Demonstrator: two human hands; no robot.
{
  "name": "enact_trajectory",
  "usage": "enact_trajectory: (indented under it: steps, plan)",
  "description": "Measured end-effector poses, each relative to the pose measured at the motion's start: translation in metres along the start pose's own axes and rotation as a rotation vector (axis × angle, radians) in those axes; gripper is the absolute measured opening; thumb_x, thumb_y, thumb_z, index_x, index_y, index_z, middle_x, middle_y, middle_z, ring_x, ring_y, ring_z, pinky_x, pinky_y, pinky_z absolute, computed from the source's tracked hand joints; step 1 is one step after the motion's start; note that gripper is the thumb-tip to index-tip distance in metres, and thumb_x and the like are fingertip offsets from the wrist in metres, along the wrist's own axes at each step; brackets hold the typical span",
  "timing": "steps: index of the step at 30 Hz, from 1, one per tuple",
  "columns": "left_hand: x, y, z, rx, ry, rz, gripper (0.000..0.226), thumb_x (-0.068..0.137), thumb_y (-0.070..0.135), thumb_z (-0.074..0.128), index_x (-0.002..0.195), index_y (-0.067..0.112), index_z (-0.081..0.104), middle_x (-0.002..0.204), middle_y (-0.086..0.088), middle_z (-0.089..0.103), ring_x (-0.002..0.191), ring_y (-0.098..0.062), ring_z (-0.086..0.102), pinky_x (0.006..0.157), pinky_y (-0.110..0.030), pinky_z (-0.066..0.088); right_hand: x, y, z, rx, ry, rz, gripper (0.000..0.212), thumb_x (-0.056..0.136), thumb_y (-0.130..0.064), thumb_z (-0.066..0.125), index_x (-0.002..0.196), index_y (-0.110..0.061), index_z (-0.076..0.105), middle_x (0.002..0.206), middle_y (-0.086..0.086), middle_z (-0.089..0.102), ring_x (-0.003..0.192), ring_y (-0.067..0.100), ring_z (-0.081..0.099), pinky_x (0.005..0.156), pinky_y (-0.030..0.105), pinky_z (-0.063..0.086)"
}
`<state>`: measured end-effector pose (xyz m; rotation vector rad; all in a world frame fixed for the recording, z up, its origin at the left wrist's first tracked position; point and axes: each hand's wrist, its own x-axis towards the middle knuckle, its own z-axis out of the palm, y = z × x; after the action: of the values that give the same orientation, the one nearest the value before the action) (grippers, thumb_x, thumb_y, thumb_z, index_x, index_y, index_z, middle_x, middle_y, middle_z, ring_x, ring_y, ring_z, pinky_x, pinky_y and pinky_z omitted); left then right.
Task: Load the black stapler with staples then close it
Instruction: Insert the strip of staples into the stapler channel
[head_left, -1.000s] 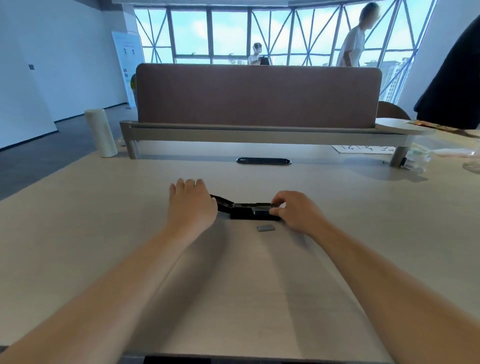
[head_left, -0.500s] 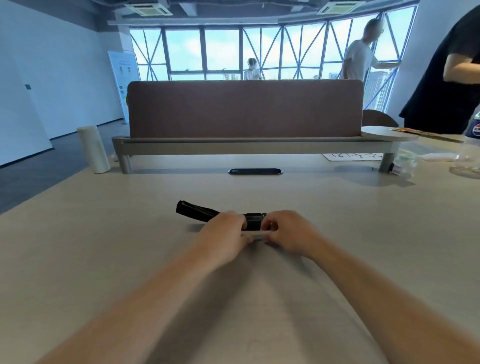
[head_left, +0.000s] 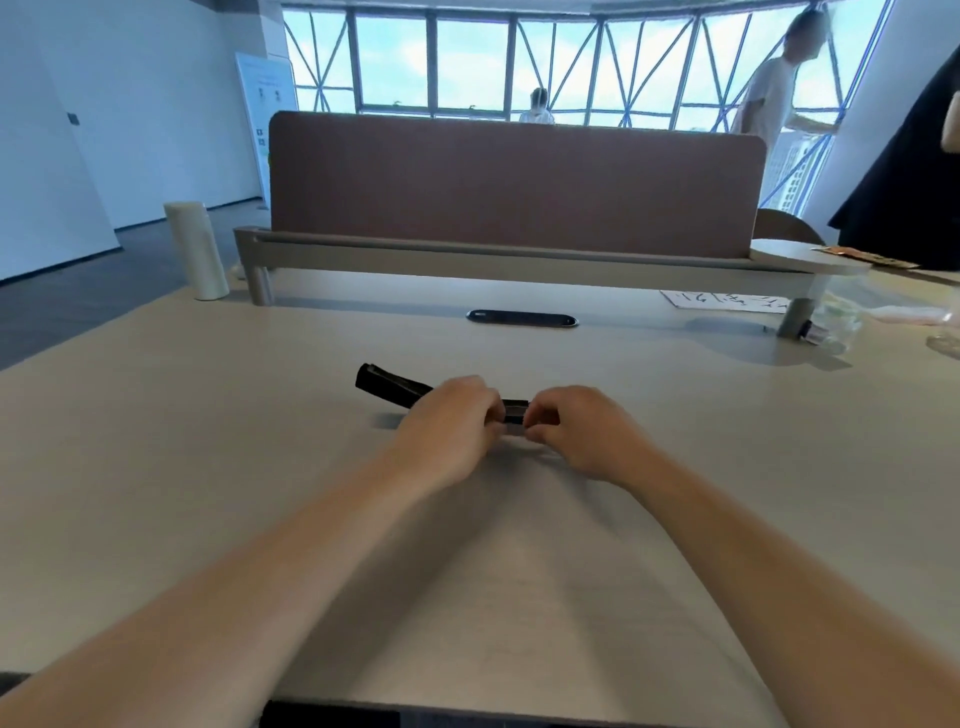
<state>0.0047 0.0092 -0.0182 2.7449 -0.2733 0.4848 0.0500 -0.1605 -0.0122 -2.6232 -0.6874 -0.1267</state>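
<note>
The black stapler (head_left: 389, 387) lies open on the pale table (head_left: 208, 441). Its lid arm points back and to the left, and its magazine shows as a short dark piece between my two hands. My left hand (head_left: 452, 423) has its fingers curled on the stapler's middle. My right hand (head_left: 574, 431) pinches the magazine's right end with thumb and fingertips. The two hands almost touch over it. No strip of staples is in sight; my fingers hide the spot in front of the magazine.
A brown desk divider (head_left: 514, 192) on a grey rail crosses the table behind the stapler, with a dark cable slot (head_left: 522, 318) before it. A cream cylinder (head_left: 196, 252) stands far left. Paper and clear plastic items (head_left: 836, 325) lie far right; people stand beyond.
My left hand left the lid end and moved right to the stapler's middle, meeting my right hand. The small grey staple strip that lay in front of the stapler is no longer visible.
</note>
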Motion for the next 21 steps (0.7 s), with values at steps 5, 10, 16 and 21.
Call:
enact_trajectory:
  steps: [5,10,16,21]
  plan:
    - [0.02,-0.005,-0.006,-0.002,0.053,0.022,0.027,0.092,0.027,0.061,0.116,0.016,0.066,0.116,0.0,0.064,0.108,-0.02,0.056,0.088,-0.037,0.047,0.02,0.004,-0.01,0.007,0.057,0.019,0.01,0.089,-0.026,0.062,0.093,-0.024,0.07,0.087,-0.006,0.063,0.081,0.016,0.058,0.069,0.03,0.046]
    - [0.035,-0.014,0.0,-0.01,-0.001,0.012,0.028,0.092,0.023,0.059,0.12,0.02,0.065,0.116,0.002,0.067,0.109,-0.019,0.056,0.089,-0.034,0.046,0.034,0.011,-0.01,0.007,0.036,0.032,0.008,0.088,-0.027,0.062,0.091,-0.025,0.07,0.088,-0.005,0.065,0.084,0.018,0.061,0.076,0.035,0.052]
    - [0.041,-0.018,0.009,-0.008,-0.008,0.022,0.024,0.092,0.024,0.06,0.113,0.019,0.068,0.108,-0.001,0.068,0.102,-0.021,0.059,0.085,-0.037,0.047,0.04,0.014,-0.008,0.033,0.027,0.02,0.007,0.087,-0.024,0.065,0.09,-0.023,0.071,0.087,-0.005,0.065,0.083,0.017,0.06,0.073,0.031,0.048]
    - [0.042,-0.02,0.011,0.006,-0.009,0.026,0.025,0.092,0.027,0.059,0.113,0.019,0.07,0.105,-0.002,0.069,0.098,-0.023,0.06,0.084,-0.04,0.049,0.041,0.014,-0.007,0.049,-0.001,0.018,0.006,0.086,-0.024,0.067,0.089,-0.022,0.072,0.088,-0.004,0.067,0.083,0.016,0.061,0.073,0.03,0.048]
